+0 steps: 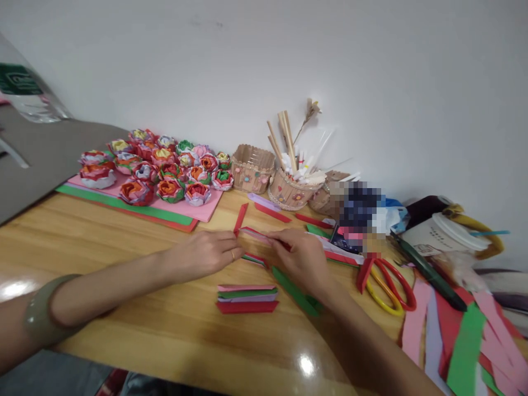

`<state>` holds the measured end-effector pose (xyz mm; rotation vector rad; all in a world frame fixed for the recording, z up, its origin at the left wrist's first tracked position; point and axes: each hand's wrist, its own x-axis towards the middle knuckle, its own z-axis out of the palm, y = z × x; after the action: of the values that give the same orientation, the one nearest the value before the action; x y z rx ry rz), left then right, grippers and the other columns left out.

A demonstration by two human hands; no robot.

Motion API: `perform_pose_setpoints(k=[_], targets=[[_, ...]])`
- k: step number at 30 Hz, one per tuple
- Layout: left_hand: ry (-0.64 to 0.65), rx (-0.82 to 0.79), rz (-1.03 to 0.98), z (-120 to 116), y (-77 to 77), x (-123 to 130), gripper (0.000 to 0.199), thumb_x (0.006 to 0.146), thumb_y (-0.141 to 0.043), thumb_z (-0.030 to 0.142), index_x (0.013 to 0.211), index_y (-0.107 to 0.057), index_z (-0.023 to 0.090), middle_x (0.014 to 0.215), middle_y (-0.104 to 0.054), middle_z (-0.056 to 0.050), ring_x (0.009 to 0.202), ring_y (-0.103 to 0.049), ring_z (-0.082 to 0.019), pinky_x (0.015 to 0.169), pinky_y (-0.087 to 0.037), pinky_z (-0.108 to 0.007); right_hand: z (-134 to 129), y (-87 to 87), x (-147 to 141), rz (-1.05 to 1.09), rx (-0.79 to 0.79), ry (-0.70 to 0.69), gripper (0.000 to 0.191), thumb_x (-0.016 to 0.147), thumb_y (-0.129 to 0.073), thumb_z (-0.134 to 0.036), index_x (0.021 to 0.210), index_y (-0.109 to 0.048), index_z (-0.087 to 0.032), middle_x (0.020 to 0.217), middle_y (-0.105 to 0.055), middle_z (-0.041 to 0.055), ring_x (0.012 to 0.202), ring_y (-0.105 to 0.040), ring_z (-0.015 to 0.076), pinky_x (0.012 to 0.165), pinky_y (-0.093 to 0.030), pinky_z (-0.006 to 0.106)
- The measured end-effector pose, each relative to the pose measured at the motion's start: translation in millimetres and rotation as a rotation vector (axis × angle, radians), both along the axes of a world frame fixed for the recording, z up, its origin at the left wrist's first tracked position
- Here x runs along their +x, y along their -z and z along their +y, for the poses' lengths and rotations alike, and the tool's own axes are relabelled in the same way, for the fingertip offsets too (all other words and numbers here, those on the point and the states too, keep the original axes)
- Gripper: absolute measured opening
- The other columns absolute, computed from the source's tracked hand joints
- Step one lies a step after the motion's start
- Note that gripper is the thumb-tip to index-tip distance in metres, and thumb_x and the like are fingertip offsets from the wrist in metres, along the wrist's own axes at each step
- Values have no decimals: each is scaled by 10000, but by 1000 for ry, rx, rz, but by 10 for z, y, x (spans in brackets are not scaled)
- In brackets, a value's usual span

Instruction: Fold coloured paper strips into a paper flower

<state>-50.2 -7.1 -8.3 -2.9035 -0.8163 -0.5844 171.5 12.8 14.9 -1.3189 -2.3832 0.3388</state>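
Between my hands, just above the table, is a folded paper strip [254, 232] with red and pale edges. My left hand [208, 252] pinches its left end, and my right hand [299, 254] closes on its right end. The fingertips partly hide it. A red folded strip [241, 218] stands out beyond the left fingertips. Under my hands lies another layered strip [254, 259], and a green strip [295, 291] is beneath my right wrist. Nearer me sits a small stack of pink, green, lilac and red folded strips [247, 298].
Several folded-paper flowers [169, 190] rest on coloured sheets [210, 209] at the left. Decorated wooden-stick baskets [252, 168] line the wall, one holding sticks [289, 137]. At the right are scissors [390, 289], a dark green tool [431, 272], a lidded cup [443, 234] and paper strips [464, 341].
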Motion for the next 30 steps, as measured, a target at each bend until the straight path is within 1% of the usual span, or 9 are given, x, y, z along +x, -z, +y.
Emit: perform_pose_setpoints(k=[4, 9, 11, 13, 16, 19, 22, 26, 30], targets=[[7, 40, 1, -54, 8, 22, 220, 895, -374, 127, 916, -593, 144, 845, -677, -82, 846, -599, -165, 734, -491, -267, -8, 45, -19, 33, 42, -8, 203, 825, -531, -159, 928, -702, -196, 891, -726, 51, 824, -654, 185, 723, -478, 282], [48, 196, -40, -99, 74, 25, 170, 868, -433, 127, 841, -601, 116, 851, -675, -97, 867, -606, -174, 716, -511, -275, -48, 104, -52, 31, 92, -69, 200, 825, -523, -148, 919, -696, -184, 870, -722, 51, 797, -644, 178, 712, -477, 273], [50, 258, -39, -115, 71, 11, 169, 869, -438, 137, 851, -603, 103, 887, -679, -106, 882, -611, -189, 700, -520, -279, -61, 127, -60, 31, 99, -85, 200, 826, -522, -147, 919, -695, -183, 863, -720, 49, 797, -640, 177, 715, -474, 269], [47, 292, -3, -126, 47, -6, 200, 884, -403, 128, 893, -598, 87, 906, -685, -107, 886, -617, -204, 678, -524, -280, -70, 144, -66, 39, 99, -97, 200, 829, -518, -147, 917, -694, -182, 861, -719, 50, 796, -638, 174, 713, -472, 264], [29, 274, 58, -135, 10, -23, 263, 907, -327, 108, 956, -585, 97, 883, -690, -89, 872, -621, -188, 676, -518, -264, -83, 155, -73, 49, 79, -109, 197, 845, -512, -172, 920, -694, -186, 866, -719, 49, 793, -636, 169, 709, -472, 258], [27, 235, 69, -144, -1, -21, 270, 913, -318, 120, 936, -587, 131, 854, -683, -70, 859, -613, -162, 715, -511, -261, -99, 165, -82, 45, 53, -126, 193, 855, -510, -186, 916, -692, -198, 864, -715, 46, 797, -632, 162, 715, -469, 253], [43, 230, 27, -160, -6, -8, 265, 911, -329, 125, 881, -592, 131, 828, -672, -71, 876, -602, -167, 759, -505, -280, -109, 181, -93, 43, 36, -149, 185, 856, -514, -187, 904, -693, -193, 854, -709, 50, 796, -626, 156, 716, -465, 244], [31, 194, -21, -170, -27, 1, 260, 916, -335, 134, 870, -591, 125, 801, -663, -63, 842, -599, -156, 723, -506, -251, -112, 199, -102, 52, 35, -163, 177, 853, -522, -184, 896, -694, -192, 869, -701, 48, 804, -619, 156, 720, -460, 242], [34, 180, -61, -153, -30, -2, 276, 915, -343, 146, 832, -604, 113, 805, -668, -69, 899, -578, -178, 756, -514, -277, -122, 199, -107, 72, -8, -147, 165, 839, -540, -170, 882, -698, -194, 857, -693, 42, 794, -616, 155, 714, -456, 241]])
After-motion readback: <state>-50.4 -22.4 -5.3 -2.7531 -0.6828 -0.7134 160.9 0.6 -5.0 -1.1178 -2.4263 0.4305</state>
